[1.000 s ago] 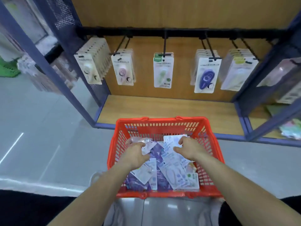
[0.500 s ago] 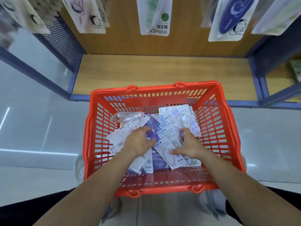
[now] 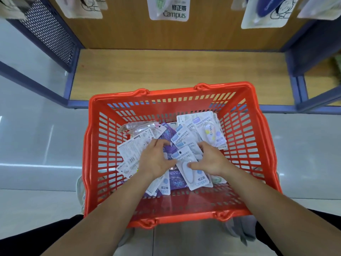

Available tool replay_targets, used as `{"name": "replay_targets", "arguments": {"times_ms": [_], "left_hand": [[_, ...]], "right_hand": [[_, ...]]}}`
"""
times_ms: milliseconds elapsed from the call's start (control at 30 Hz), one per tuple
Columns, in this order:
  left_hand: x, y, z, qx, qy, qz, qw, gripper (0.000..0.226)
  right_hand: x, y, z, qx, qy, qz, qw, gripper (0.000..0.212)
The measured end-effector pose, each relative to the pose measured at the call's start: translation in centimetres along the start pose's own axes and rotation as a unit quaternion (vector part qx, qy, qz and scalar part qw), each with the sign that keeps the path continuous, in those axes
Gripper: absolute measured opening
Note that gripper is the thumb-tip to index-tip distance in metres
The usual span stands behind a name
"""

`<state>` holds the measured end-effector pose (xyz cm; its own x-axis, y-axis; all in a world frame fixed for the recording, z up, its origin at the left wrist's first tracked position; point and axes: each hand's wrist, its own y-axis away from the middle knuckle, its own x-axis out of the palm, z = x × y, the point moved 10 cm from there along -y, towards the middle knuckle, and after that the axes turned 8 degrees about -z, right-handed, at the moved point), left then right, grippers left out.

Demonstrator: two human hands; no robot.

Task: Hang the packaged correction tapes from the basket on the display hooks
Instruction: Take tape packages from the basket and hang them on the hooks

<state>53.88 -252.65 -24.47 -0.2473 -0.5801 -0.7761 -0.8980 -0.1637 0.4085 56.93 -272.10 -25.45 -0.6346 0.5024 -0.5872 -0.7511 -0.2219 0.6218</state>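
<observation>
The red basket stands on the pale floor, directly in front of the low wooden shelf of the display. Both bare arms reach from the near side down into the basket.

The packaged correction tapes lie in a loose pile on the basket bottom, more to the far side. Some show the printed back and some the front, and a purple pack lies between them in the middle.

The right grip is grasping one pack with a white oval tape. The thumb lies on the front of this pack, and the fingers are curled over its far edge. The pack lies on top of the pile, tilted, with its near end toward the near wall of the basket.

The left grip rests just to the left of it on the pile, with fingers curled down into the packs and the thumb stretched toward the right grip. I cannot tell if it really holds a pack.

At the far top edge, the lower ends of hanging packs are visible above the shelf. A dark mesh panel closes the left side of the display.
</observation>
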Motion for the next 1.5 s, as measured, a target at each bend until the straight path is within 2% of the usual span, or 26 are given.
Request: {"name": "replay_targets", "arguments": {"times_ms": [133, 300, 367, 467, 567, 633, 733, 800, 900, 1000, 1067, 1133, 1300, 1400, 1500], "left_hand": [[-0.2, 0.2, -0.3, -0.001, 0.008, 0.004, 1.0, 0.061], [-0.3, 0.4, -0.5, -0.001, 0.028, 0.022, 0.999, 0.064], [-0.6, 0.6, -0.6, -0.017, 0.099, 0.028, 0.995, 0.064], [-0.8, 1.0, -1.2, -0.06, 0.235, 0.039, 0.969, 0.067], [-0.7, 1.4, -2.6, -0.076, 0.344, 0.064, 0.934, 0.074], [-1.4, 1.7, -3.9, -0.069, 0.393, 0.073, 0.914, 0.064], [-2.4, 1.4, -4.2, -0.073, 0.441, 0.072, 0.891, 0.069], [-2.8, 1.1, -4.0, -0.076, 0.449, 0.083, 0.886, 0.067], [-3.3, 0.7, -2.5, -0.102, 0.452, 0.083, 0.883, 0.043], [-3.2, 0.6, -0.4, -0.15, 0.471, 0.081, 0.865, 0.036], [-3.2, 0.7, 0.7, -0.172, 0.483, 0.075, 0.855, 0.036], [-3.4, 0.7, 1.6, -0.187, 0.495, 0.061, 0.846, 0.035], [-3.5, 0.4, 3.4, -0.207, 0.498, 0.047, 0.841, 0.038], [-3.3, 0.3, 3.8, -0.215, 0.499, 0.04, 0.839, 0.043], [-3.5, 0.5, 3.7, -0.219, 0.503, 0.036, 0.836, 0.044]], "right_hand": [[1.5, 1.1, 0.0, -0.006, 0.065, 0.068, 0.996, 0.111], [0.6, 1.5, -0.1, -0.006, 0.046, 0.049, 0.998, 0.085], [-0.4, 1.2, -0.5, 0.004, -0.022, 0.034, 0.999, 0.09], [-2.7, 1.0, 0.2, 0.008, -0.164, -0.008, 0.986, 0.065], [-4.0, 0.8, 2.1, -0.004, -0.268, -0.01, 0.963, 0.057], [-3.6, 0.8, 3.9, -0.028, -0.312, 0.014, 0.949, 0.062], [-3.0, 0.8, 5.9, -0.05, -0.333, 0.036, 0.941, 0.072], [-3.0, 0.7, 6.7, -0.059, -0.32, 0.041, 0.945, 0.073], [-3.0, -0.1, 6.8, -0.069, -0.275, 0.048, 0.958, 0.075], [-4.3, -1.7, 4.4, -0.004, -0.268, -0.023, 0.963, 0.064], [-4.6, -2.7, 2.5, 0.021, -0.192, -0.073, 0.978, 0.053], [-4.0, -3.4, 1.4, 0.01, -0.093, -0.09, 0.992, 0.059], [-2.3, -3.4, 2.3, -0.024, 0.033, -0.097, 0.995, 0.086], [-1.4, -2.9, 2.5, -0.042, 0.055, -0.102, 0.992, 0.094], [-1.3, -2.6, 2.4, -0.058, 0.066, -0.108, 0.99, 0.089]]}}
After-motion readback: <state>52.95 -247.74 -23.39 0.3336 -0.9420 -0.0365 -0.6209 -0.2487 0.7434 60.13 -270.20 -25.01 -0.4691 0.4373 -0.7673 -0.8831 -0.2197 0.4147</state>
